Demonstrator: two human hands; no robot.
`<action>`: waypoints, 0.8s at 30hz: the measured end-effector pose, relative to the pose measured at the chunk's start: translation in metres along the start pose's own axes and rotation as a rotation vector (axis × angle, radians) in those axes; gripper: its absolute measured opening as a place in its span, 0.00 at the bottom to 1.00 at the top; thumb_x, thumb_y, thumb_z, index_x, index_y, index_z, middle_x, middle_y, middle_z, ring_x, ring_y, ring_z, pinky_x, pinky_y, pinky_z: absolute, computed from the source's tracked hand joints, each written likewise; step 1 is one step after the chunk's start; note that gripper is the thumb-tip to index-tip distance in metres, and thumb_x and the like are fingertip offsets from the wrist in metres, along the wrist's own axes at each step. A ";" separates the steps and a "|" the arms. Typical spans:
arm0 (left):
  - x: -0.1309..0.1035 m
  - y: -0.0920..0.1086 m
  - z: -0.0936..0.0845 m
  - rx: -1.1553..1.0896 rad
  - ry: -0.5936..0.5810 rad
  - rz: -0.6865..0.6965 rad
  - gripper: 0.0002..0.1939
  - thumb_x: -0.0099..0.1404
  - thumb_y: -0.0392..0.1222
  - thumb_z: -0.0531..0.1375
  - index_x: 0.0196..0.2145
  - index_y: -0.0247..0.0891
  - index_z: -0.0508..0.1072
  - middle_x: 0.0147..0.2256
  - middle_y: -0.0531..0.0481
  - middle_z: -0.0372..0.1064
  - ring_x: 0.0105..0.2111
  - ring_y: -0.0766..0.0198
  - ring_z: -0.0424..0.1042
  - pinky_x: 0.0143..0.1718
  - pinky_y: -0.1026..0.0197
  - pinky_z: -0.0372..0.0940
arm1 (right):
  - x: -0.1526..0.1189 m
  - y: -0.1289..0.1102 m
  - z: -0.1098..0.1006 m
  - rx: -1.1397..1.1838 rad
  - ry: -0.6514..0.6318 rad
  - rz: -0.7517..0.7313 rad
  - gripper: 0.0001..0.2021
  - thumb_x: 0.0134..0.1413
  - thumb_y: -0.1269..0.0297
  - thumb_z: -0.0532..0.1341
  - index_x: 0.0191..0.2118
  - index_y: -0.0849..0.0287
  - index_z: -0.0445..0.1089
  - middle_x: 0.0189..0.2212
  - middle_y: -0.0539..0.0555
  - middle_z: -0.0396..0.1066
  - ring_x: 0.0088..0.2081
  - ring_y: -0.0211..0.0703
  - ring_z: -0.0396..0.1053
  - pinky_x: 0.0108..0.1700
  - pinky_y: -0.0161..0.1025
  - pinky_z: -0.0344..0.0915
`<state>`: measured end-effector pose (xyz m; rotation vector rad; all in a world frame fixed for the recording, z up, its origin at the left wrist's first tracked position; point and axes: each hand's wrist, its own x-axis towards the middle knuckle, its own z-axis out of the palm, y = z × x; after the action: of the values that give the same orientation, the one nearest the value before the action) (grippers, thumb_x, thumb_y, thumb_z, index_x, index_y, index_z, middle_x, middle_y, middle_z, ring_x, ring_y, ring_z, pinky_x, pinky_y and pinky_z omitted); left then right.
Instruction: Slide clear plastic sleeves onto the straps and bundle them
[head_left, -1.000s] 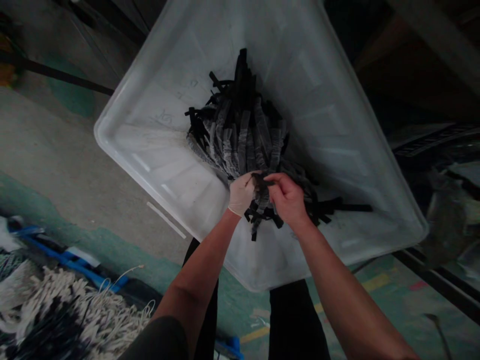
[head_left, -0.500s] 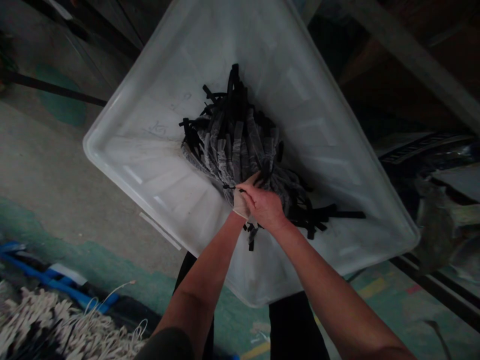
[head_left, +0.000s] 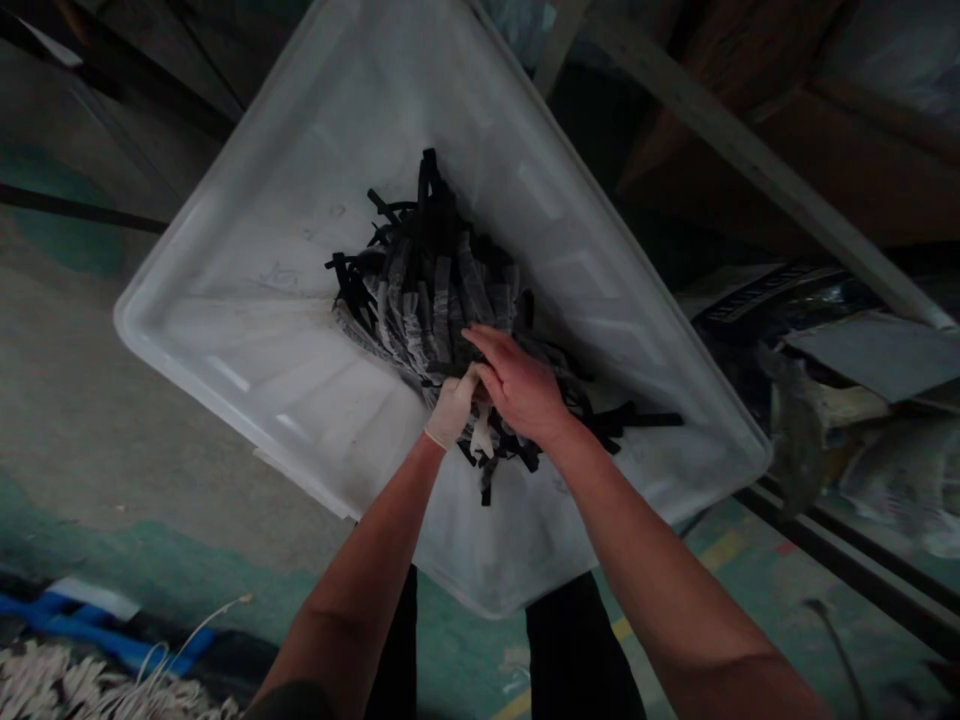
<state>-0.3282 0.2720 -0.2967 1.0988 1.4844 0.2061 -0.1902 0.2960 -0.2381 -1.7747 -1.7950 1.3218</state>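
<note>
A heap of black and grey strips (head_left: 442, 290) lies in the white plastic bin (head_left: 337, 450). My left hand (head_left: 454, 405) wears a pale glove and is closed at the near side of the heap; what its fingers pinch is too small to make out. Bare and without a glove, my right hand (head_left: 521, 385) touches it from the right. Its fingers are stretched forward and apart over the strips, and its palm side is hidden. Below the hands, a white piece (head_left: 482, 435) hangs between them.
Metal bars (head_left: 750, 160) cross the upper right, with cardboard boxes behind. Bags and a flat sheet (head_left: 877, 355) lie at the right. At the lower left, pale cords (head_left: 97, 685) are piled beside a blue frame (head_left: 142, 650).
The fingers of my right hand have spread forward over the strips. My left hand has shifted left, and more of its glove shows. The whole view has moved, so the bin appears further left.
</note>
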 end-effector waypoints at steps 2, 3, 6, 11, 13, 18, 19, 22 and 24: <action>0.004 0.002 0.000 -0.120 -0.105 -0.071 0.29 0.70 0.55 0.48 0.19 0.37 0.73 0.19 0.47 0.70 0.24 0.62 0.72 0.32 0.62 0.70 | -0.001 0.019 -0.002 -0.115 -0.096 0.110 0.19 0.65 0.69 0.54 0.58 0.55 0.70 0.57 0.55 0.70 0.55 0.48 0.69 0.52 0.43 0.67; 0.005 0.003 0.000 -0.176 -0.151 -0.107 0.30 0.69 0.57 0.49 0.17 0.38 0.72 0.18 0.47 0.70 0.22 0.64 0.71 0.31 0.62 0.69 | -0.002 0.028 -0.002 -0.152 -0.139 0.142 0.16 0.65 0.68 0.55 0.55 0.55 0.73 0.53 0.55 0.73 0.51 0.48 0.72 0.49 0.42 0.67; 0.008 0.013 0.001 -0.315 -0.214 -0.221 0.25 0.65 0.57 0.57 0.18 0.37 0.72 0.18 0.49 0.70 0.21 0.67 0.69 0.29 0.65 0.67 | -0.005 0.041 0.000 -0.203 -0.122 0.173 0.12 0.63 0.67 0.57 0.47 0.55 0.77 0.44 0.54 0.77 0.46 0.48 0.73 0.45 0.41 0.67; 0.014 0.032 -0.002 -0.517 -0.155 -0.410 0.16 0.69 0.48 0.56 0.30 0.35 0.75 0.25 0.51 0.73 0.22 0.70 0.71 0.24 0.69 0.63 | -0.008 0.038 0.003 -0.196 0.031 0.230 0.11 0.64 0.64 0.57 0.43 0.56 0.78 0.41 0.55 0.77 0.44 0.51 0.73 0.44 0.43 0.65; 0.018 0.036 -0.006 -0.536 -0.150 -0.428 0.15 0.70 0.47 0.55 0.36 0.34 0.76 0.27 0.51 0.74 0.22 0.72 0.71 0.23 0.71 0.62 | -0.012 0.037 0.001 -0.160 0.069 0.227 0.12 0.64 0.65 0.56 0.43 0.56 0.78 0.42 0.55 0.77 0.45 0.52 0.72 0.46 0.45 0.65; 0.020 0.029 -0.017 -0.345 -0.213 -0.241 0.07 0.63 0.38 0.61 0.38 0.33 0.77 0.21 0.54 0.70 0.21 0.70 0.69 0.25 0.69 0.64 | -0.032 0.040 -0.002 0.036 0.034 0.103 0.10 0.62 0.62 0.59 0.39 0.56 0.78 0.43 0.55 0.76 0.47 0.51 0.72 0.51 0.46 0.65; 0.020 0.026 -0.019 -0.293 -0.222 -0.173 0.07 0.62 0.36 0.62 0.38 0.33 0.77 0.21 0.55 0.70 0.21 0.69 0.69 0.27 0.67 0.65 | -0.035 0.042 -0.002 0.097 0.028 0.070 0.10 0.62 0.60 0.58 0.38 0.56 0.77 0.44 0.55 0.76 0.47 0.50 0.72 0.51 0.46 0.65; 0.019 0.022 -0.025 -0.127 -0.239 0.077 0.09 0.59 0.33 0.62 0.39 0.34 0.77 0.29 0.50 0.76 0.30 0.63 0.75 0.38 0.62 0.69 | -0.031 0.052 0.001 0.275 0.076 0.077 0.16 0.66 0.59 0.51 0.46 0.56 0.75 0.47 0.55 0.75 0.40 0.45 0.74 0.49 0.44 0.67; 0.020 0.024 -0.028 0.020 -0.234 0.250 0.14 0.59 0.33 0.61 0.44 0.35 0.77 0.40 0.46 0.78 0.40 0.59 0.76 0.47 0.59 0.68 | -0.018 0.060 0.004 0.316 0.011 0.152 0.19 0.66 0.61 0.49 0.53 0.57 0.71 0.42 0.54 0.76 0.32 0.41 0.73 0.43 0.42 0.68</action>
<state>-0.3371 0.3120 -0.2869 1.2785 1.1433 0.2283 -0.1514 0.2671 -0.2787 -1.7625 -1.3749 1.5515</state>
